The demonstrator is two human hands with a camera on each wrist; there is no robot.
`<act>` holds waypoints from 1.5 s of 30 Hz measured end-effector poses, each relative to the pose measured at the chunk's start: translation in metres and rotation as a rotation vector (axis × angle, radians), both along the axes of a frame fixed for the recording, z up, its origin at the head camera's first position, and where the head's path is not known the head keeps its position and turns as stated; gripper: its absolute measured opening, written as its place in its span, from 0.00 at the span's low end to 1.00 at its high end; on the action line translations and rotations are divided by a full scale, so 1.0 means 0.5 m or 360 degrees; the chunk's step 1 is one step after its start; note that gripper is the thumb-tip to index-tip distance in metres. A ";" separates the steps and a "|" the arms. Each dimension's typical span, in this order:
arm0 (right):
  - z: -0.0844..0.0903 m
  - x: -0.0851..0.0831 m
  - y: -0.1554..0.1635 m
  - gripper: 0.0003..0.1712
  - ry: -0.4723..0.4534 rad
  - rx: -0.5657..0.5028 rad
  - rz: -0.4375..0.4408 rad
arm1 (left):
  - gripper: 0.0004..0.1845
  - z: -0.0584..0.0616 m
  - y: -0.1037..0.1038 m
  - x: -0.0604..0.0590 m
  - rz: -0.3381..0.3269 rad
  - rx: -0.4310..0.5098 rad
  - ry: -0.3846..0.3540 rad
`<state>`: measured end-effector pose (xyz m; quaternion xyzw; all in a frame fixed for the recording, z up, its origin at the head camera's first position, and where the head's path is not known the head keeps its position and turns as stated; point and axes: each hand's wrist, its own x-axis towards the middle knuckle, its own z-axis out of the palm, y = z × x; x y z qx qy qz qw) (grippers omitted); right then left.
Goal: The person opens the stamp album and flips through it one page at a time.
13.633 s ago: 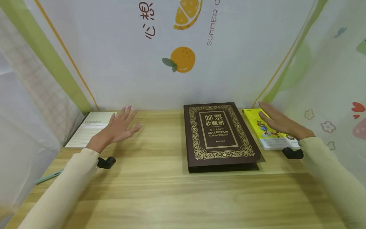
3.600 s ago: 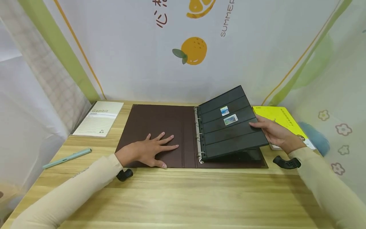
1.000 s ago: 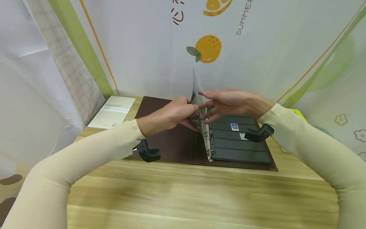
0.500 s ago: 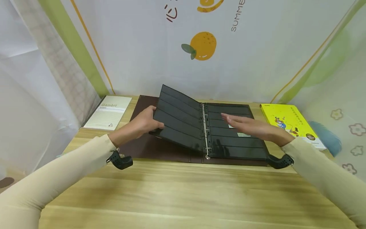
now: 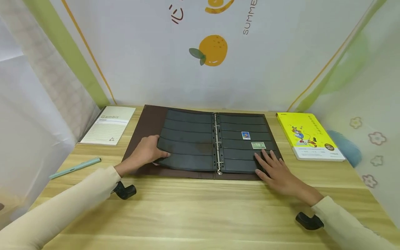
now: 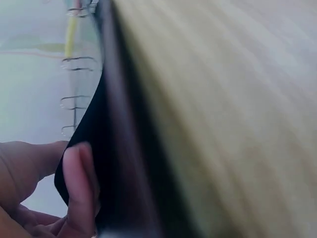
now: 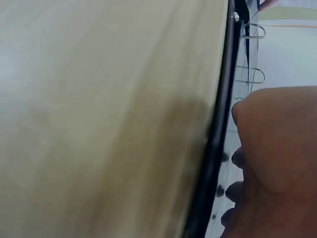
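Flanking open album (image 5: 215,142), notebook (image 5: 109,125), pen (image 5: 75,167), yellow book (image 5: 307,136)

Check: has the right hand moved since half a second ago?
Yes. The right hand has come toward the person, from over the stamps to the right page's near corner.

The stamp album (image 5: 215,142), closed beside the right hand (image 5: 276,170) 13.6 s ago, was opened flat, its brown cover spread out under the left hand (image 5: 142,156). The black page (image 5: 187,144) that the right hand had lifted 3.6 s ago and both hands had held upright at the rings (image 5: 215,144) 1 s ago swung over to the left and came down nearly flat; the left hand gripped its outer edge. The right hand dropped from hovering above the right page (image 5: 247,144) to rest with flat fingers on its near corner, just below the 2 stamps (image 5: 251,140).
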<state>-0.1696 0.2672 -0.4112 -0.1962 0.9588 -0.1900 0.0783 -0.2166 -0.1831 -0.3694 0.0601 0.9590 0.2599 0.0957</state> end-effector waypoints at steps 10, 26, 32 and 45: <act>-0.008 0.003 0.005 0.38 0.0054 0.0086 -0.0019 | 0.40 -0.028 -0.002 0.015 -0.0068 -0.0153 0.0272; 0.085 -0.200 0.043 0.41 -0.0045 0.0010 -0.0017 | 0.44 -0.010 0.047 -0.018 -0.1109 -0.0545 0.0422; 0.075 -0.353 0.071 0.45 -0.0078 0.0176 -0.0030 | 0.50 -0.011 0.059 -0.038 -0.1197 -0.0474 -0.0023; 0.063 -0.412 0.066 0.45 -0.0179 0.0209 -0.0056 | 0.51 -0.035 0.054 -0.041 -0.1147 -0.0399 -0.0152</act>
